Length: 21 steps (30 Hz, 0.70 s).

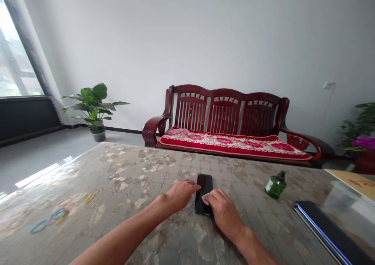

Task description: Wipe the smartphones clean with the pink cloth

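Observation:
A black smartphone lies flat on the patterned tablecloth, its dark screen facing up. My left hand is at the phone's left edge, fingers closed against its side and one fingertip over the screen. Between the fingers of my right hand is a small pale pink cloth, pressed on the lower right part of the screen. My right fingers are bent and cover part of the cloth and the phone's right edge.
A green bottle with a black cap stands to the right. Beyond it are a dark flat device and a clear box. Several coloured rings lie at the left. Behind the table stands a red wooden bench.

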{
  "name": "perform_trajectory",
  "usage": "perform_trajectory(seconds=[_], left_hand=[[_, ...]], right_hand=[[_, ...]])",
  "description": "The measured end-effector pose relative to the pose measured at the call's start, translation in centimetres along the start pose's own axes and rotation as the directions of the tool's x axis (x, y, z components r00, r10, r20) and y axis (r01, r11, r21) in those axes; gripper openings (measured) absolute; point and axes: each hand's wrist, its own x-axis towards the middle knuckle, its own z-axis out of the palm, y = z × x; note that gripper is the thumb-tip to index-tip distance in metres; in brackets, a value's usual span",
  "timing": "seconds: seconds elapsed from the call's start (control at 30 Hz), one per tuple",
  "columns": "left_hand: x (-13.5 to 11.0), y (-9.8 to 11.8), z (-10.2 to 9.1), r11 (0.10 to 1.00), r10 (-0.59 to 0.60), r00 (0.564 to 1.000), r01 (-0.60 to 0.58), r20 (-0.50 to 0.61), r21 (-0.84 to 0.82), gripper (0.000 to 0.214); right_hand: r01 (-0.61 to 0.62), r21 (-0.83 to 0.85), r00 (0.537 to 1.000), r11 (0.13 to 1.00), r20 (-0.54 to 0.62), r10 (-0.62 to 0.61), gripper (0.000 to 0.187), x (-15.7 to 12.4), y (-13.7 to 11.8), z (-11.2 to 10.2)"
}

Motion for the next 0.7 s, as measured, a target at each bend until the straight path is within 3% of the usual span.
perform_trajectory(seconds=[0.17, 0.37, 0.53, 0.7], left_hand=[[4.3, 0.0, -0.8, 0.974, 0.119, 0.993, -0.12, 0.013, 0.194, 0.079], [7.7, 0.0, -0.2, 0.979, 0.145, 0.987, -0.153, 0.067, 0.131, 0.06], [8.2, -0.9, 0.0, 0.981, 0.141, 0.98, -0.157, 0.144, 0.11, 0.074], [7.0, -1.9, -1.0, 0.992, -0.017, 0.977, -0.011, 0.212, 0.128, 0.077]], right_hand=[[0.017, -0.023, 1.0, 1.0, 0.003, -0.017, 0.02, -0.2, 0.1, -0.2], [0.035, 0.023, 0.999, 0.999, 0.037, -0.035, 0.025, -0.6, 0.5, -0.2], [0.028, 0.029, 0.999, 0.999, 0.021, -0.029, 0.022, -0.4, 0.5, -0.3], [-0.074, 0.028, 0.994, 0.997, -0.073, 0.076, 0.021, -0.4, 1.4, -0.1]])
